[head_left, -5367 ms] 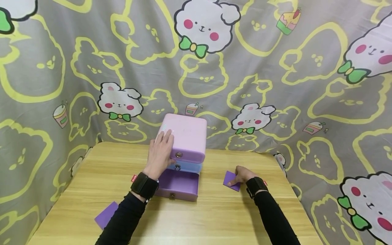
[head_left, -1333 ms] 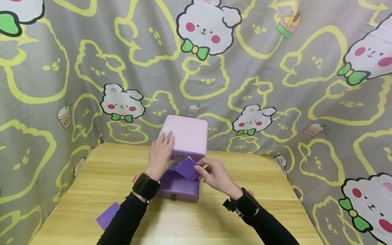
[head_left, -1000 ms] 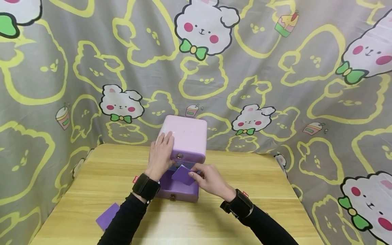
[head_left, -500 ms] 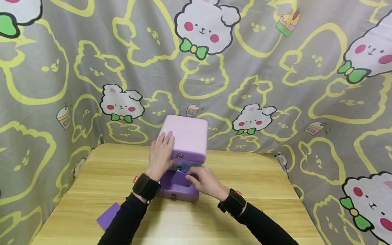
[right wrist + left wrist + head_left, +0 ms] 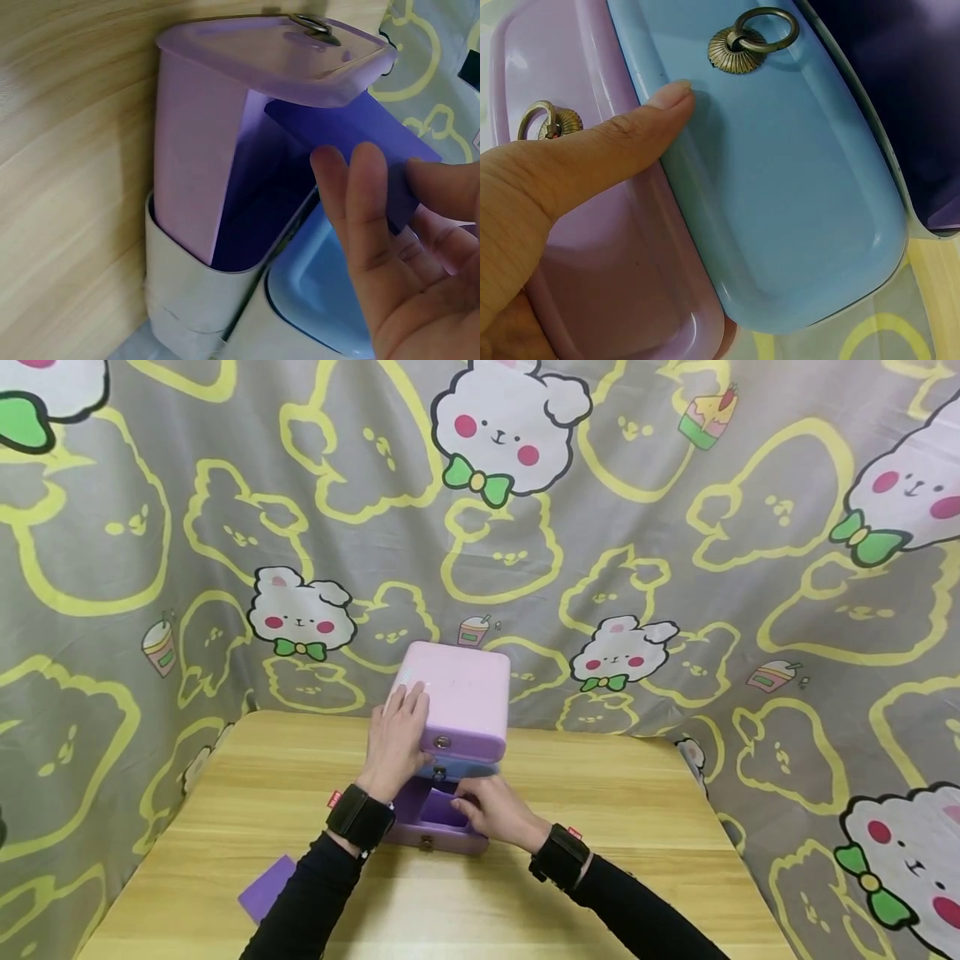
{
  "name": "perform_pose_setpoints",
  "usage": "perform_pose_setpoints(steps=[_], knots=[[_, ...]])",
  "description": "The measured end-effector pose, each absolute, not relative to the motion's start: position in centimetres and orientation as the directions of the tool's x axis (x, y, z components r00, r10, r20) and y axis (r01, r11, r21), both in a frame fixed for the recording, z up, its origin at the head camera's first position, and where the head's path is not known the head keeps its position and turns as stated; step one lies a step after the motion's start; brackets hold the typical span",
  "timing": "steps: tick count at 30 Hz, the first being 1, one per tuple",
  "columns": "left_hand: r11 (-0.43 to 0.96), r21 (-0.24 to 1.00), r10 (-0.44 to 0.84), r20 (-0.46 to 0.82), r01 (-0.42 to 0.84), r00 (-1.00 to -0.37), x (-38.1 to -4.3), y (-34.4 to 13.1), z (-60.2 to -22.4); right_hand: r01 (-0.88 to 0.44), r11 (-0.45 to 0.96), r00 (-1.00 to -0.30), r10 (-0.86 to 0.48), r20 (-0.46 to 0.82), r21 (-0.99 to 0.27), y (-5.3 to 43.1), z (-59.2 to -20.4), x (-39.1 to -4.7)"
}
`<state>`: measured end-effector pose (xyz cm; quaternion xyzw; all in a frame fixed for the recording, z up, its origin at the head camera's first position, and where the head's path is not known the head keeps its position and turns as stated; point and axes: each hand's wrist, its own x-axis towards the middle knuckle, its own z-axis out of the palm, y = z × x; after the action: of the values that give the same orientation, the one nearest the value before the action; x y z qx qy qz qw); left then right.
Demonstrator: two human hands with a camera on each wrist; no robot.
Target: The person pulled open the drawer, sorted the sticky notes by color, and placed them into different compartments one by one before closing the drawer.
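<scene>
A small cabinet of stacked drawers [image 5: 461,693], pink on top, stands near the back of the table. Its bottom purple drawer [image 5: 450,842] is pulled out; the blue drawer [image 5: 802,180] above it is closed. My left hand [image 5: 393,735] rests along the cabinet's left top edge, fingers nearly straight, its thumb against the blue drawer's front. In my right hand [image 5: 498,810], a flat purple square [image 5: 360,131], like card or thin foam, is pinched between thumb and fingers. It slants partly into the pulled-out drawer. Another purple square [image 5: 266,885] lies beside my left forearm.
The wooden table [image 5: 600,893] extends to both sides of the cabinet. A grey curtain [image 5: 495,560] with cartoon animals hangs behind and around it. Metal ring pulls [image 5: 754,37] stick out from the drawer fronts.
My right hand picked up the purple square from the table's right side, brought it left to the cabinet, then lowered it into the bottom drawer. My left hand has stayed in place.
</scene>
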<state>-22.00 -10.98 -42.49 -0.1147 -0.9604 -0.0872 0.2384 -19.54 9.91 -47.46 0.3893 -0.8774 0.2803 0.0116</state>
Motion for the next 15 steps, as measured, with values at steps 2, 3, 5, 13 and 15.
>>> perform_pose_setpoints(steps=[2, 3, 5, 13, 15], knots=[[0.958, 0.115, 0.179, 0.481, 0.264, -0.858, -22.0, -11.0, -42.5, -0.687, 0.55, -0.7, -0.677, 0.229, -0.474, 9.9, -47.7, -19.7], [0.957, 0.117, 0.178, 0.48, 0.264, -0.859, -22.0, -10.9, -42.5, -0.687, 0.557, -0.701, -0.677, 0.224, -0.467, 9.9, -47.8, -19.8], [0.957, 0.119, 0.177, 0.483, 0.265, -0.857, -22.0, -10.9, -42.5, -0.687, 0.571, -0.703, -0.678, 0.213, -0.45, 9.9, -48.0, -20.0], [0.958, 0.118, 0.176, 0.477, 0.261, -0.861, -22.1, -10.9, -42.5, -0.676, 0.604, -0.709, -0.688, 0.151, -0.423, 9.7, -48.7, -20.5], [0.958, 0.121, 0.174, 0.475, 0.26, -0.862, -22.2, -10.9, -42.5, -0.665, 0.611, -0.715, -0.687, 0.131, -0.429, 9.6, -48.9, -20.6]])
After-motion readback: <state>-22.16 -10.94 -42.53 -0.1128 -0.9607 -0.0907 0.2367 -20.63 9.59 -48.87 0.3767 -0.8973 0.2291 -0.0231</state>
